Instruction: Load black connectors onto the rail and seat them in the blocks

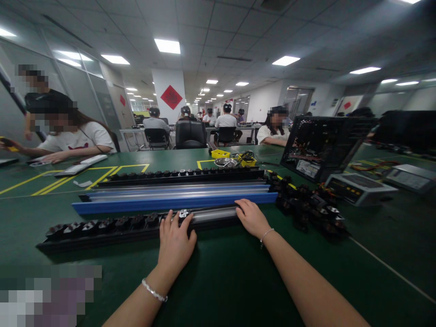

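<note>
A long black channel rail [112, 238] lies across the table before me, its left part filled with a row of black block-like modules [105, 225] whose exact kind I cannot tell. Over its middle, my left hand [175, 243] has its fingers spread, fingertips on the modules beside one with a bright silvery top [184, 213]. To the right of that module the rail's inside is bare and shiny. My right hand [254, 219] grips the rail's right end between thumb and fingers. Just behind lies a blue-edged strip [173, 203], parallel to the rail.
Another black rail of modules [180, 173] lies farther back. At right are loose black modules [306, 209], a power supply unit [359, 187] and an open computer case [320, 145]. Yellow trays [220, 154] and a metal dish [226, 162] stand behind. A co-worker [80, 136] sits at left.
</note>
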Available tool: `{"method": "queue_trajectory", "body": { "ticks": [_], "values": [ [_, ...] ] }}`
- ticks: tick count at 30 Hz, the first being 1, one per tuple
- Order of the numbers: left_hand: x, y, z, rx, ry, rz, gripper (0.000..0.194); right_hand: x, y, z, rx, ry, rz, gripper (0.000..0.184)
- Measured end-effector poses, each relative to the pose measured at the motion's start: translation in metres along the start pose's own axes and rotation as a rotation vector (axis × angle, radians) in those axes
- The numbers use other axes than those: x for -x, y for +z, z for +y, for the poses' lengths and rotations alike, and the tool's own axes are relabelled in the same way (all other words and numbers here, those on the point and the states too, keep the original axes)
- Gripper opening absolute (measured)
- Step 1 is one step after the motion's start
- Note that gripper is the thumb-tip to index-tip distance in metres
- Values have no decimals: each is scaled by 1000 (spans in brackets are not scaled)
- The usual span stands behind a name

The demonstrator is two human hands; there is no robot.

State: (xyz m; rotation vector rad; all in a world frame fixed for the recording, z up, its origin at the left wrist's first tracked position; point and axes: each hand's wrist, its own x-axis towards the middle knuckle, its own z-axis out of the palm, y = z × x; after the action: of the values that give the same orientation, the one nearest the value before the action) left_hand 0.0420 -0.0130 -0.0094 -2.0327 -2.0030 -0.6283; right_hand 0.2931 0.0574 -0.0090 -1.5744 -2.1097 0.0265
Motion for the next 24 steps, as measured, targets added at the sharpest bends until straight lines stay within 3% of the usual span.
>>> {"method": "queue_trajectory", "body": {
  "ticks": [24],
  "values": [
    [0, 6, -3, 41, 59, 3, 45, 1, -1, -1, -7, 7, -8, 41]
  ]
}}
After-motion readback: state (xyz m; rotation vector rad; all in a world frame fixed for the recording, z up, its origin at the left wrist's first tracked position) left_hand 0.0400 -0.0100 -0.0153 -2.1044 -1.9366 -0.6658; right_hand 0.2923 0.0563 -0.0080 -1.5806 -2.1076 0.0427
